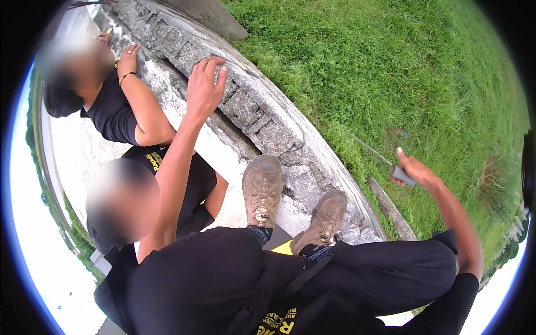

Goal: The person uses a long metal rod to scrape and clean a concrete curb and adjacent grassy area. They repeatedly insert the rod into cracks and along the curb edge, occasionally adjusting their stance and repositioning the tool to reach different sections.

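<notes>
While crouching atop stone wall (262,120), person is pressing left hand (205,84) flat on stone, fingers spread; right hand (416,172) is gripping one grey-handled tool (397,172) over grass (391,72); two boots (262,190), two bystanders (120,111) below.

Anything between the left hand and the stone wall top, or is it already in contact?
Nothing visible in the way: the left hand lies flat on the stone wall top, fingers spread. The right hand holds a grey-handled tool over the grass.
</notes>
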Demonstrator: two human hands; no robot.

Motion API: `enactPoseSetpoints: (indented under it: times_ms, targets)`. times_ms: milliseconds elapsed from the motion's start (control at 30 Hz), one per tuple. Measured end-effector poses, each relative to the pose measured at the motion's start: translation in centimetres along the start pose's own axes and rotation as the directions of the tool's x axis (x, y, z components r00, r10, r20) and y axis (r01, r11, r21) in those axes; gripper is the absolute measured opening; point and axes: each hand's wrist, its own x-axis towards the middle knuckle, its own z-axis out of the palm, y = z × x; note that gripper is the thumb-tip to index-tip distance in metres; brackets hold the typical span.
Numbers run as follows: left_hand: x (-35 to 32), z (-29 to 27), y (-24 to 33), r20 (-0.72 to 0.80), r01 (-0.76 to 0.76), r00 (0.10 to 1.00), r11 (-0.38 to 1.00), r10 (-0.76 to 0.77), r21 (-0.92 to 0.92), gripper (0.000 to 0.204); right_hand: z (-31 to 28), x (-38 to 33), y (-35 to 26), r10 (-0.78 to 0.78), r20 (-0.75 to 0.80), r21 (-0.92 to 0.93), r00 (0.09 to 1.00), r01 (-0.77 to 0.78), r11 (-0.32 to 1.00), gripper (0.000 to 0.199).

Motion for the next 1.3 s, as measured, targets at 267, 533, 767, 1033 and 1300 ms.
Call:
enactPoseSetpoints:
  times_ms: [267,533,767,1033,1300]
  targets:
    - [5.5,7.8,-9.9,-0.133,0.253,0.963,0.957,-0.235,0.14,0.063,4.2,7.2,-14.9,-0.32,0.018,-0.345,0.947,0.306,0.887,0.052]
    - [4.4,10.6,-6.7,-0.174,0.357,0.926,0.926,-0.334,0.124,0.056,13.2,18.1,-27.2,-0.635,-0.216,-0.832,0.742,0.2,0.517,0.015]
    - [4.4,10.1,-7.3,-0.225,0.345,0.922,0.931,-0.314,0.115,0.05,17.9,23.3,-34.1,-0.688,-0.025,-0.896,0.725,0.289,0.336,0.015]
    - [4.9,10.5,-7.2,-0.231,0.317,0.931,0.938,-0.282,0.136,0.049,17.6,32.2,-20.7,-0.487,-0.065,-0.943,0.871,0.106,0.316,0.023]
    - [3.7,10.1,-8.3,-0.23,0.327,0.931,0.93,-0.285,0.171,0.046,16.7,26.3,-8.2,0.009,-0.285,-0.719,0.959,-0.22,0.659,0.035]
